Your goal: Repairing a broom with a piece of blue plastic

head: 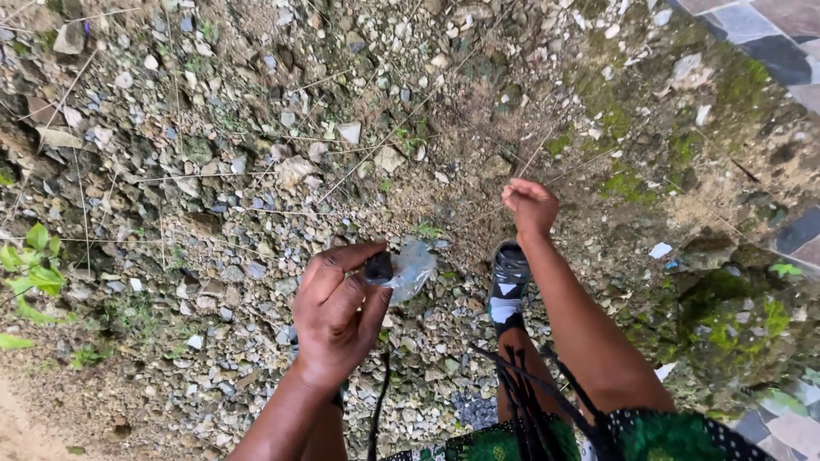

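I look straight down at stony ground. My left hand (337,312) is closed around a small black object (378,268) with a crumpled clear plastic bag (412,266) sticking out to the right of my fingers. My right hand (530,205) is held out further ahead, fingers pinched together on a thin dry stalk (534,154) that runs up and away from it. Below it my foot in a black and grey shoe (510,282) stands on the gravel.
Loose grey stones and gravel (213,171) cover the ground, crossed by thin dry stems. Moss patches (628,183) lie to the right. Tiled paving (769,34) shows at the top right corner. Green leaves (34,265) grow at the left edge. Dark cords (530,393) hang by my leg.
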